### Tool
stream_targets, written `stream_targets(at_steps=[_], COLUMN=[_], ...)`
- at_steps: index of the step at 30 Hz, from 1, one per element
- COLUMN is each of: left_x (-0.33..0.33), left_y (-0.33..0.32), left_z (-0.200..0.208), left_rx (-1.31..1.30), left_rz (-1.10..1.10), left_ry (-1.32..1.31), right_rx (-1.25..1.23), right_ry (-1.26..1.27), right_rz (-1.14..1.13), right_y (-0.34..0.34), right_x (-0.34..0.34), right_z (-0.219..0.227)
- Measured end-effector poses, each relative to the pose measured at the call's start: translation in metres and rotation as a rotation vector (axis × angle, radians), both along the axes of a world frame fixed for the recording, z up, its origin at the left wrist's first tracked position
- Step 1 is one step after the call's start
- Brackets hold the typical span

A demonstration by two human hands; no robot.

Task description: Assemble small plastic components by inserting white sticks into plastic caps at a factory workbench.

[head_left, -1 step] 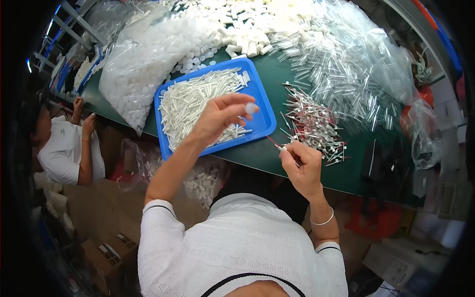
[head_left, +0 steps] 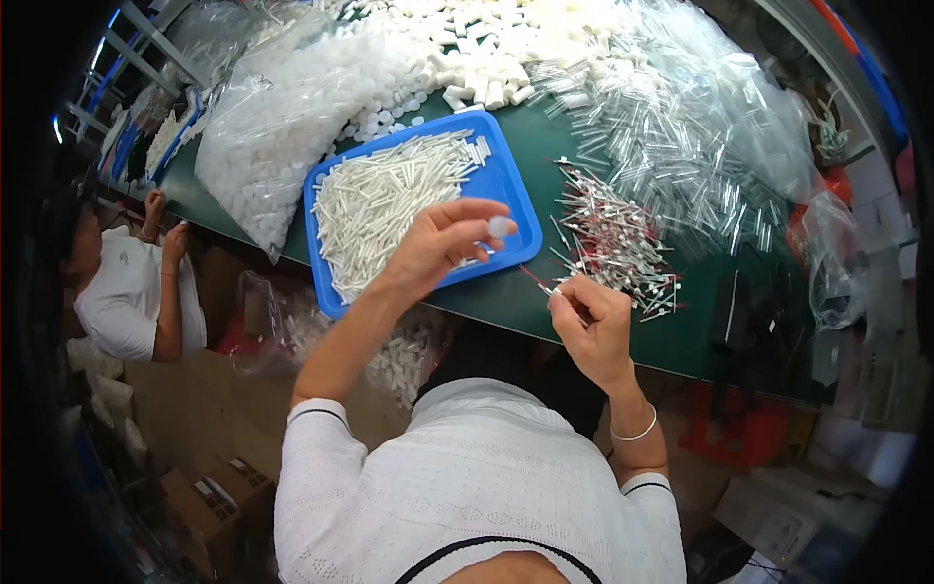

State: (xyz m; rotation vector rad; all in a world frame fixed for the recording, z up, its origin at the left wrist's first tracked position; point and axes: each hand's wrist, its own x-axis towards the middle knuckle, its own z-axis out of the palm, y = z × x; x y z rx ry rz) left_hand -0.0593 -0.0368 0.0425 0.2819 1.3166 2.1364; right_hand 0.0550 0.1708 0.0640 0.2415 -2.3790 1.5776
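While the left hand (head_left: 443,243) hovers over the near edge of the blue tray (head_left: 516,185), its thumb and forefinger are pinched on a small white cap (head_left: 498,226), the other fingers loosely curled. At four o'clock from it, the right hand (head_left: 593,326) is closed on a thin stick with a reddish tip (head_left: 537,282). That stick pokes out toward ten o'clock, up at the cap, and a small gap is left between the two pieces.

What's changed? Nothing I can spot: against the picture from the same instant, both hands and both pieces sit exactly where they were. So my read is that cap and stick are held ready and not yet brought together.

Now the containers. The tray lies on the green table (head_left: 506,302), its left two-thirds heaped with slim white tubes (head_left: 379,200), its right strip bare. At three o'clock of the tray is a loose pile of red-tipped sticks (head_left: 613,238), straight on the tabletop. Beyond that, toward one o'clock, a big drift of clear tubes (head_left: 671,117) spills over clear plastic sheeting. At eleven o'clock a bulging clear bag of white caps (head_left: 282,117) slumps beside the tray, and at twelve lie chunkier white pieces (head_left: 477,58). Below the table edge, at seven o'clock from the tray, hangs another clear bag (head_left: 409,355) with white bits in it. Far out at nine o'clock a co-worker (head_left: 122,282) sits at the same table.
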Motion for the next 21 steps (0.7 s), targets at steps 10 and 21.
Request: stream_targets(at_steps=[10,21], left_x=[0.087,0.115], left_y=[0.011,0.016], left_z=[-0.012,-0.001], left_rx=[0.249,-0.014], left_rz=[-0.014,0.126], left_ry=[-0.179,0.034], right_rx=[0.017,0.136], right_ry=[0.009,0.071], right_rz=[0.043,0.135], right_y=[0.002,0.010], right_x=[0.030,0.037], right_z=[-0.005,0.006])
